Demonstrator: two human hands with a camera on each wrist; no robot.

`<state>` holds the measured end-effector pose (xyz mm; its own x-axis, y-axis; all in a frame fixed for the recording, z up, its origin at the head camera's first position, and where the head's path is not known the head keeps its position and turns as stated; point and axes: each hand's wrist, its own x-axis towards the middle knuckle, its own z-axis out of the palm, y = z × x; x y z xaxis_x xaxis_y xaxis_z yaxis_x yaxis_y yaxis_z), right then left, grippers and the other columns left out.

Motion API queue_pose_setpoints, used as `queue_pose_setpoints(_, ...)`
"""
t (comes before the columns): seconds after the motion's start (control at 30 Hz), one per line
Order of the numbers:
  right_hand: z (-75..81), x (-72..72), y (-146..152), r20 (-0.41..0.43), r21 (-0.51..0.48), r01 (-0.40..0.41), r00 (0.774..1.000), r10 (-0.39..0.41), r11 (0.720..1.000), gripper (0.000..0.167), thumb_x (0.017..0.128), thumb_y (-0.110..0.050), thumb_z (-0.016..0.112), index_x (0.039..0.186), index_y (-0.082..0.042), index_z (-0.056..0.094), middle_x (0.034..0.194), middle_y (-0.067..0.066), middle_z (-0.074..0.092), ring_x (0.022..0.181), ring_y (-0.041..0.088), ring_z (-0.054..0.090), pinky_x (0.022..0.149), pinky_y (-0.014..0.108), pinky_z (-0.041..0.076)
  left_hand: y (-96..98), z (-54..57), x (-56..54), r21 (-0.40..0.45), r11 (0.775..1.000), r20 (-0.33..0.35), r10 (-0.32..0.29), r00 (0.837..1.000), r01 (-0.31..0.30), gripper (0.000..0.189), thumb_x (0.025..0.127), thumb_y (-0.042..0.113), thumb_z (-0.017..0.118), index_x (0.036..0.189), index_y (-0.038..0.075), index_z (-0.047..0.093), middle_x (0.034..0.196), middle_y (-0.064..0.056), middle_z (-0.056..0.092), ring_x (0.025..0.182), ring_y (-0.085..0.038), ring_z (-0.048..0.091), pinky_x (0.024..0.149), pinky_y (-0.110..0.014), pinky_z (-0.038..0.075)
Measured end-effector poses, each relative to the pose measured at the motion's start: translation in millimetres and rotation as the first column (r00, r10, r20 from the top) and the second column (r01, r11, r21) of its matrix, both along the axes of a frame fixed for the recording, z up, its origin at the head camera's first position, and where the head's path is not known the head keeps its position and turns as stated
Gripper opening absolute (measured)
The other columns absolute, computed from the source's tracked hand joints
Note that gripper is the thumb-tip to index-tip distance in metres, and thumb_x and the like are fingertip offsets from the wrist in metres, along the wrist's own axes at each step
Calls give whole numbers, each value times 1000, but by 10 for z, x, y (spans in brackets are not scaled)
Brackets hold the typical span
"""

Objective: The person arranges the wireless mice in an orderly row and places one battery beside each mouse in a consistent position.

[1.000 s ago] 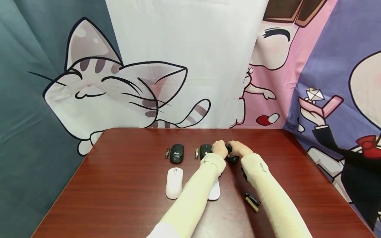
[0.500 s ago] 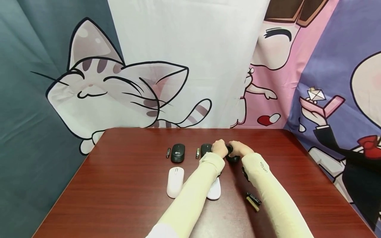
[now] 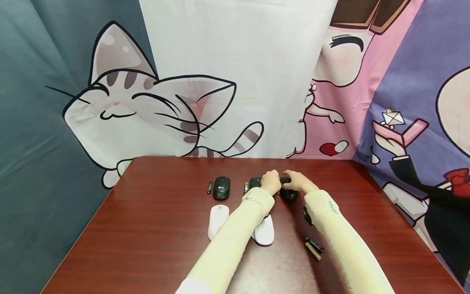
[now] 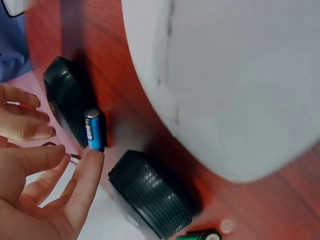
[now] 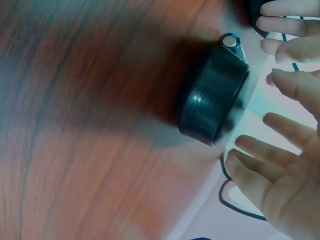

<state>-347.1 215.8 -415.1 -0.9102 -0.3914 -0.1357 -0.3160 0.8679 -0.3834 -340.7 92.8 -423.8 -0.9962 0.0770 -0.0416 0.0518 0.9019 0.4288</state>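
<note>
My right hand (image 3: 298,182) is over a black computer mouse (image 3: 289,194) on the table, its fingers spread loosely in the right wrist view. Beside that mouse is a blue AA battery (image 4: 94,131). My left hand (image 3: 270,182) is just left of it; in the left wrist view its fingers are extended and apart, with one fingertip (image 4: 94,159) overlapping the battery's lower end. A second black mouse (image 4: 150,192) stands left of my left hand, partly hidden by it in the head view. Neither hand grips anything.
Another black mouse (image 3: 221,188) stands farther left with a battery (image 3: 209,187) beside it. A green battery (image 4: 197,236) lies by the second mouse. Nearer are two white mice, one left (image 3: 218,220) and one (image 3: 264,231) under my left forearm. Batteries (image 3: 313,248) lie front right.
My right fingers have loosened and spread a little over the black mouse. My left hand has barely moved. The head view has turned slightly, shifting everything a bit to the right.
</note>
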Motion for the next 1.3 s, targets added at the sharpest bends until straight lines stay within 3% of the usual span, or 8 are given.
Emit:
queue_pose_setpoints(0.23,139,83,56,-151,-120,21,988,-40,993,42,86,-9,57,124,10,51,118,32,58,108,44,57,89,53,47,-103,90,79,42,991,-48,-124,991,126,17,83,9,63,97,15,71,101,0,71,96,-20,66,76,-30,52)
queue_pose_setpoints(0.4,268,251,59,-249,-282,38,962,-112,959,32,87,-2,53,117,6,58,115,28,62,105,42,59,86,53,47,-193,162,249,37,967,-134,-246,960,253,21,83,7,63,101,14,71,104,-1,71,97,-21,67,78,-31,53)
queue_pose_setpoints(0.63,444,563,99,-379,-465,25,898,-225,885,25,89,1,51,111,2,63,110,23,65,101,36,62,86,50,48,-189,249,624,2,892,-215,-442,871,453,19,85,15,66,104,17,70,95,2,71,86,-11,67,69,-23,50)
queue_pose_setpoints(0.77,540,737,153,-438,-508,2,860,-261,861,24,89,3,51,108,1,64,105,21,67,94,32,66,79,22,51,-151,297,861,-19,839,-248,-530,811,543,19,87,18,65,106,19,69,94,4,70,86,-4,63,67,-16,47)
queue_pose_setpoints(0.87,583,830,208,-463,-509,-18,848,-256,860,23,88,3,52,107,0,65,102,19,68,89,14,66,74,3,41,-121,336,1010,-22,805,-262,-578,773,593,19,88,19,64,106,21,68,93,7,69,83,0,61,66,-13,45)
queue_pose_setpoints(1.0,608,921,310,-509,-475,-38,827,-239,879,22,87,3,55,106,-1,65,98,18,69,84,-17,51,72,-1,37,-83,320,1133,7,745,-221,-649,728,667,17,88,21,64,105,21,68,81,11,67,69,6,55,61,-7,39)
queue_pose_setpoints(1.1,607,978,390,-525,-460,-39,817,-236,887,22,87,3,57,106,-2,65,97,17,69,83,-23,45,72,-1,37,-57,249,1188,-6,726,-186,-677,712,688,17,88,22,65,104,22,69,76,14,65,62,9,51,58,-6,37)
queue_pose_setpoints(1.3,581,1070,505,-532,-444,-36,815,-230,896,22,87,1,58,107,-2,65,98,16,68,85,-22,46,74,0,37,40,82,1333,-152,726,-177,-688,704,671,23,82,26,71,105,30,68,78,16,60,69,7,51,59,-9,36)
